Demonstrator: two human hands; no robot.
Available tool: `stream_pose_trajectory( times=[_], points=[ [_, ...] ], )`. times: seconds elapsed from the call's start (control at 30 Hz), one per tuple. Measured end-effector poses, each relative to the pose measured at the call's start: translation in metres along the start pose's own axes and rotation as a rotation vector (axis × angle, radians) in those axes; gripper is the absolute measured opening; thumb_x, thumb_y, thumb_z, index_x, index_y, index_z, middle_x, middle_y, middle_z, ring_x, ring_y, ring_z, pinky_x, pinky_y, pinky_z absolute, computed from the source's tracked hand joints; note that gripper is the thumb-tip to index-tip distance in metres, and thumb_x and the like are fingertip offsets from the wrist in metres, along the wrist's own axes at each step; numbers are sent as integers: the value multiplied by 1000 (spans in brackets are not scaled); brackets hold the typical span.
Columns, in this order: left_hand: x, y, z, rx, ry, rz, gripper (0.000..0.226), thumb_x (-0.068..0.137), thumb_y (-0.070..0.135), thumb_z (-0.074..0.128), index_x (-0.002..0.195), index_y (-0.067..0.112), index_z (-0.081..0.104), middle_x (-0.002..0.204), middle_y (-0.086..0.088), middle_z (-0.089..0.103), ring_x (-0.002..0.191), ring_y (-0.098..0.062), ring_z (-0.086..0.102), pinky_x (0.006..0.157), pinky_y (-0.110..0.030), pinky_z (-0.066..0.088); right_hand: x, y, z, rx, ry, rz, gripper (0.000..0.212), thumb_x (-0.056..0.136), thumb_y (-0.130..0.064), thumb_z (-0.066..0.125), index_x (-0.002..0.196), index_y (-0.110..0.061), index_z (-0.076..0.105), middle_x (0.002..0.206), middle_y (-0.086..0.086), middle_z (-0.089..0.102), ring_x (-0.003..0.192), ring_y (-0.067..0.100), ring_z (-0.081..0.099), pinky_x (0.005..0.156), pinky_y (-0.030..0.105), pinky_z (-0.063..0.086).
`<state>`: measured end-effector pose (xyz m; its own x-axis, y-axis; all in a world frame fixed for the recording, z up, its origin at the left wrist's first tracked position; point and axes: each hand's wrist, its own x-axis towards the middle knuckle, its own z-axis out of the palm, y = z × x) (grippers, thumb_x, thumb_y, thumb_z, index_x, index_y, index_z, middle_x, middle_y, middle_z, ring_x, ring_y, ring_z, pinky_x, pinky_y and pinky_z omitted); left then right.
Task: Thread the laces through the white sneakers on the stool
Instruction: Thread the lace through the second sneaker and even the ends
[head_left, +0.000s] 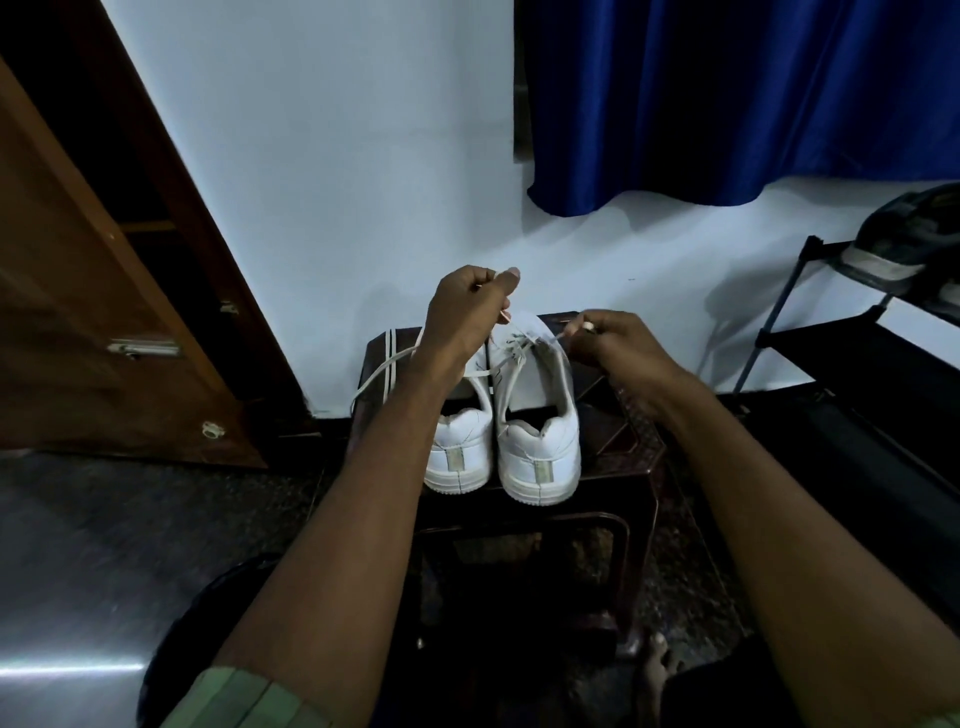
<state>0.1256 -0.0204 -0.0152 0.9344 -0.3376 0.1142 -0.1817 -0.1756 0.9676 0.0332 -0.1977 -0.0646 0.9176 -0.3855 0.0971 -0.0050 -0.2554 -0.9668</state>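
Two white sneakers (501, 436) stand side by side, heels toward the stool's (631, 441) near edge. The left hand (467, 312) is raised above them, fingers pinched on a lace (384, 366) that trails over the left edge. The right hand (610, 340), near the far right corner, pinches the other lace end (571, 328).

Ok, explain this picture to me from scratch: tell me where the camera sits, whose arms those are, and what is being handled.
There is no machine here. The camera is worn on a person's head, looking forward and down, so the two bare arms are the wearer's own. A pair of white leather sneakers stands heels toward the camera on a dark brown stool. The left hand pinches one end of a white flat shoelace, raised above the shoes. The right hand pinches the other lace end near the right sneaker's eyelets. Behind are a white wall, a blue curtain, a wooden door and a black shoe rack.
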Motion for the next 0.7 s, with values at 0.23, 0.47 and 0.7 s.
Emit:
stream_pose_trajectory(
  times=[0.23,0.47,0.7],
  points=[
    [3,-12,0,353,-16,151,22,94,38,73,108,22,69,83,0,74,83,-14,69,78,-24,49,1,-13,3,887,181,244,32,105,-7,37,76,-16,47,68,10,66,62,26,61,60,28,51],
    [4,-15,2,479,-142,270,16,99,19,63,101,16,78,85,17,71,73,11,60,66,-2,38,-1,-1,4,-79,96,102,26,74,-39,75,70,-16,65,73,4,69,68,19,61,64,33,49],
    [8,-19,-7,565,-326,292,29,85,17,81,112,26,73,104,6,65,82,-4,56,75,-14,43,-5,-4,-11,-50,-24,41,19,88,-6,67,71,-15,71,65,-3,65,63,11,57,62,27,46]
  ],
)
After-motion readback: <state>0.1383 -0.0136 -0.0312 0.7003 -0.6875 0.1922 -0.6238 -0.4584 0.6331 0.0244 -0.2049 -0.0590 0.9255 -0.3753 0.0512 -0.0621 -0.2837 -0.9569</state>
